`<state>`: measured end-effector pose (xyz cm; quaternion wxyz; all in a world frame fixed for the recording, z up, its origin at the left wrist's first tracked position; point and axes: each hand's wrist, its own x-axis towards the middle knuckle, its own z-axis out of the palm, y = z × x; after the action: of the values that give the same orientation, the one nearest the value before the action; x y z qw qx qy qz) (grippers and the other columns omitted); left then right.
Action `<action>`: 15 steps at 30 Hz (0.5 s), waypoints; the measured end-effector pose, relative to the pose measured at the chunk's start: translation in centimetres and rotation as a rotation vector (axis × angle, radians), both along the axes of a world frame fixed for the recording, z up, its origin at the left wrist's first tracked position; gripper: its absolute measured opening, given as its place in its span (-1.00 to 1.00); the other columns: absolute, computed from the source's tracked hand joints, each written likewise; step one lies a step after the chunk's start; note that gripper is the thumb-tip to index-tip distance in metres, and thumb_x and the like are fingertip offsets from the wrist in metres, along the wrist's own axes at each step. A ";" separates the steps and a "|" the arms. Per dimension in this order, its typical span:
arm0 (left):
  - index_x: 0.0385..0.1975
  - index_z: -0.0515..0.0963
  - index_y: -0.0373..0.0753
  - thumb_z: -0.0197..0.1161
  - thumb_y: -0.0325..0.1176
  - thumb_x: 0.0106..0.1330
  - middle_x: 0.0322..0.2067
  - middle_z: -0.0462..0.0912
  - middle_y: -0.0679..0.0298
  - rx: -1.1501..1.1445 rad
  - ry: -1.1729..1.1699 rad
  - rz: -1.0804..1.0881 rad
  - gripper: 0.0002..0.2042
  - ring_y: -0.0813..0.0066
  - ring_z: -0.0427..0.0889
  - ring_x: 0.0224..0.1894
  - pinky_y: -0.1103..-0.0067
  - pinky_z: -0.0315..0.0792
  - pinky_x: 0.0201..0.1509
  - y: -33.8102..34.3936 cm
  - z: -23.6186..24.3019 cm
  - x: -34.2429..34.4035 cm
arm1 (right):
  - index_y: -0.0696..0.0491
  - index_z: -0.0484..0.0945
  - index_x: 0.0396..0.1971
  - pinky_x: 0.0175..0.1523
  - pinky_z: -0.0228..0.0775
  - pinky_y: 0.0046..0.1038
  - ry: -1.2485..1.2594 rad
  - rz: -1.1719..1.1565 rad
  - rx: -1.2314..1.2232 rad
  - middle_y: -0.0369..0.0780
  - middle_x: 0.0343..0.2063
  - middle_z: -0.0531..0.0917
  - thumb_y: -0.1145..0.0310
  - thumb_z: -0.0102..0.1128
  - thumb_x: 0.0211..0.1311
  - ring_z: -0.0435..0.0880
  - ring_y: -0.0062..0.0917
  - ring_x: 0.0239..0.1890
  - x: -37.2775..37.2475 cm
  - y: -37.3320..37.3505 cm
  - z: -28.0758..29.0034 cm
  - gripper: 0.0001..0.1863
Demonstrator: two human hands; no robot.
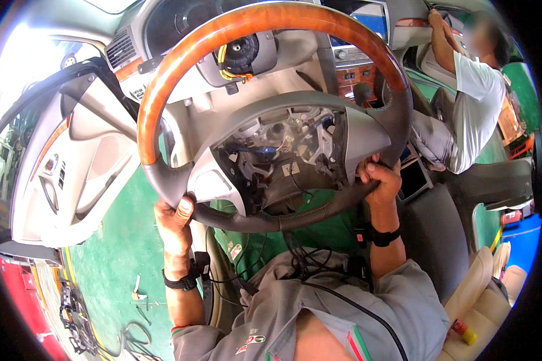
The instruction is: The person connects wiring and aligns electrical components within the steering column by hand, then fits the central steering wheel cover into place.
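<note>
A wood-and-dark-leather steering wheel (275, 18) with its centre open, showing metal brackets and wiring, is held up over my lap. My left hand (173, 218) is closed on its lower left rim, thumb on top beside the silver spoke. My right hand (381, 180) grips its lower right rim, fingers curled beside the other spoke. Through the upper part of the ring shows the steering column (238, 48) with a round black part and yellow wires. Dark devices are strapped to both my wrists, with cables running over my grey shirt.
An open door (90, 162) is at left, above a green floor (108, 265) with tools and hoses. The dashboard (301, 72) and screen lie ahead. Another person (476, 114) in a white T-shirt reaches toward the passenger-side door at upper right. The centre console (427, 228) is beside my right arm.
</note>
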<state>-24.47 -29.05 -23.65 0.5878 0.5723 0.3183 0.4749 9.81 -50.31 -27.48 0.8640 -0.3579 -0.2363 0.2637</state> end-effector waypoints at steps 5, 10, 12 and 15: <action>-0.33 0.58 -0.17 0.51 -0.02 0.27 -0.52 0.49 0.55 0.068 0.014 -0.022 -0.65 0.79 0.31 -0.58 0.74 0.06 -0.54 0.5 1.2 -0.3 | 0.09 0.55 -0.26 -0.49 0.34 -0.27 -0.020 -0.012 0.000 -0.27 -0.35 0.57 0.63 0.31 0.05 0.52 -0.40 -0.57 0.8 1.3 -0.1 -0.76; -0.31 0.59 -0.20 0.54 0.03 0.22 -0.50 0.52 0.51 0.097 0.034 0.008 -0.58 0.74 0.37 -0.52 0.72 0.16 -0.47 0.5 2.0 -0.5 | 0.13 0.58 -0.27 -0.38 0.42 -0.25 -0.105 -0.117 -0.140 -0.21 -0.43 0.62 0.60 0.33 0.06 0.56 -0.38 -0.53 0.3 3.0 1.8 -0.79; -0.30 0.59 -0.22 0.56 0.05 0.19 -0.49 0.54 0.50 0.126 0.070 0.027 -0.55 0.70 0.43 -0.48 0.70 0.24 -0.41 0.0 2.2 -0.8 | 0.16 0.59 -0.26 -0.33 0.42 -0.26 -0.014 -0.193 -0.224 -0.19 -0.46 0.63 0.59 0.33 0.05 0.56 -0.39 -0.51 -0.2 4.1 3.5 -0.79; -0.28 0.61 -0.27 0.60 0.07 0.14 -0.43 0.60 0.46 0.119 0.117 0.030 -0.50 0.64 0.50 -0.39 0.65 0.34 -0.28 -0.6 2.7 -0.9 | 0.18 0.60 -0.24 -0.30 0.38 -0.30 -0.064 0.006 -0.296 -0.18 -0.46 0.64 0.58 0.31 0.02 0.55 -0.40 -0.50 1.8 4.0 3.6 -0.76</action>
<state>-25.36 -29.68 -20.95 0.5260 0.6281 0.3319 0.4676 11.65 -46.28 -23.88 0.7929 -0.4890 -0.2235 0.2867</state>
